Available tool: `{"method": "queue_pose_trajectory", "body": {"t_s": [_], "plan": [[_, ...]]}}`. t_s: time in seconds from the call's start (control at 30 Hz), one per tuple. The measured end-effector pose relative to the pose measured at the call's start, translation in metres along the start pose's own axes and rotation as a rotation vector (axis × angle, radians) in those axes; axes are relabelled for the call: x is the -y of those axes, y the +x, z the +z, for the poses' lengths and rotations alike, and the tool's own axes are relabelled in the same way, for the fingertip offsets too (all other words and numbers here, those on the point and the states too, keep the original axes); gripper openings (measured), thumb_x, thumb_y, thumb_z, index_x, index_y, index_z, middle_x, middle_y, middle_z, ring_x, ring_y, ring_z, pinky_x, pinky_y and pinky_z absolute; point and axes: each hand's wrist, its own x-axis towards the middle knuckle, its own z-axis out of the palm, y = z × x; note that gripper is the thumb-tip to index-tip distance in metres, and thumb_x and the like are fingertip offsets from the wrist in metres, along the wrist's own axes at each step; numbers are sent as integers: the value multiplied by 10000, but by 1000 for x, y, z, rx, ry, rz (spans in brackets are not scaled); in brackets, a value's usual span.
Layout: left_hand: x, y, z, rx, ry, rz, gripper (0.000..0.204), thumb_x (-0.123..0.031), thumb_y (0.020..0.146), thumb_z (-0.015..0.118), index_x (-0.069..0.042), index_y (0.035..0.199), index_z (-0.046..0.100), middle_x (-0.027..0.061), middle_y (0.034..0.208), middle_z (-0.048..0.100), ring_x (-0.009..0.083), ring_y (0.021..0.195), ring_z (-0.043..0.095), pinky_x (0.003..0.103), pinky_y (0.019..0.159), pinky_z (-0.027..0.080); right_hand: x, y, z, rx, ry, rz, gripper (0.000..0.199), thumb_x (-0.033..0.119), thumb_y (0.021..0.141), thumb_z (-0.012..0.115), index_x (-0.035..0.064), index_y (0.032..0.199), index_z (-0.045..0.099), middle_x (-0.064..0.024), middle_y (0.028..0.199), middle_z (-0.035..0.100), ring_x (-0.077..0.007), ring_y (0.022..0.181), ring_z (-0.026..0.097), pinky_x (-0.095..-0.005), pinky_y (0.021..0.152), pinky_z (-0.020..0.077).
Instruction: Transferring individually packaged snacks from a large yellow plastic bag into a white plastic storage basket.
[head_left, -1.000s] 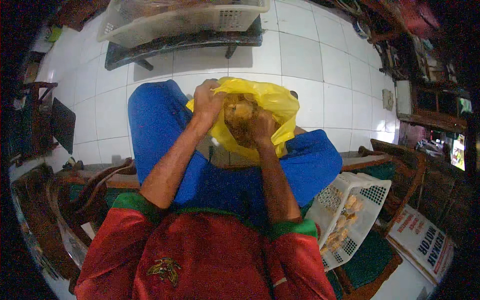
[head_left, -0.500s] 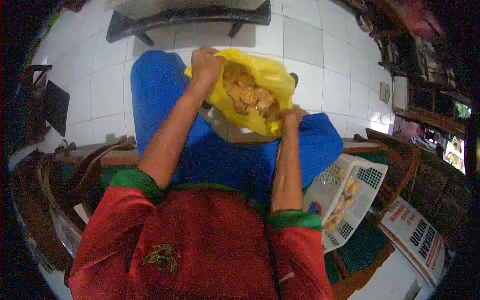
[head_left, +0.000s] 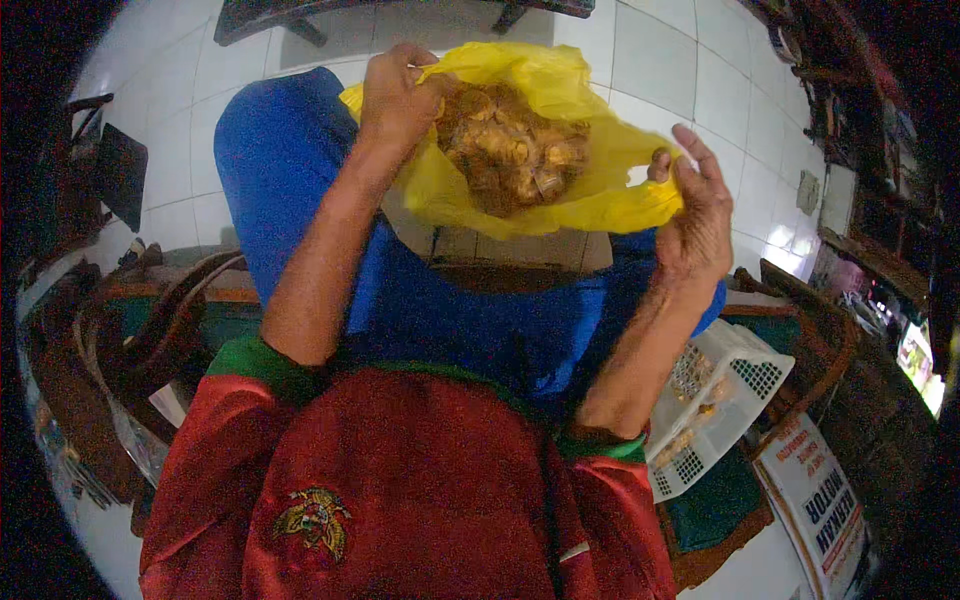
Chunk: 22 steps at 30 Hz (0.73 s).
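A yellow plastic bag [head_left: 620, 150] hangs stretched wide between my two hands, above my lap. Inside it lie several small brown-gold pieces [head_left: 515, 150] that look wrapped in clear plastic; their exact kind is hard to make out. My left hand [head_left: 400, 100] grips the bag's rim at the left, fingers closed round it. At the right end, my right hand [head_left: 697, 205] holds the bag's handle between thumb and fingers, with one finger stretched out away from it.
A white plastic basket [head_left: 770, 370] with similar packed pieces stands beside my right leg on the green bench seat [head_left: 715, 510]. A dark low table [head_left: 390, 12] is ahead on the white tiled floor [head_left: 650, 60]. A printed sack [head_left: 815, 500] lies at lower right.
The bag has been lifted closer and pulled wider. My right hand has moved right and up, with a finger now extended; my left hand has shifted slightly up and left.
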Motion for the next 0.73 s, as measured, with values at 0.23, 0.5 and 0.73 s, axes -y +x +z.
{"method": "queue_pose_trajectory", "body": {"t_s": [0.23,0.5,0.73], "plan": [[4,5,-12,-121,-142,-26,336,-155,650,756,51,882,627,169,806,655,226,743,623,345,674,494,36,-36,64,352,-185,-52,401,35,835,545,-99,1201,448,-200,1020,581,-224,916,582,-300,842,482],[3,0,-4,-238,393,359,592,-94,648,758,-38,1179,504,151,1043,597,261,957,574,349,816,467,16,-13,-19,45,41,-306,444,51,787,601,-34,1208,489,-167,1033,601,-225,946,576,-343,896,446],[-9,0,-30,-230,897,-140,805,-210,680,769,-104,1354,343,156,1332,431,368,1197,412,528,983,327,19,-19,-24,122,216,-313,522,34,777,613,-17,1267,439,-163,989,601,-203,901,583,-335,893,452]]}}
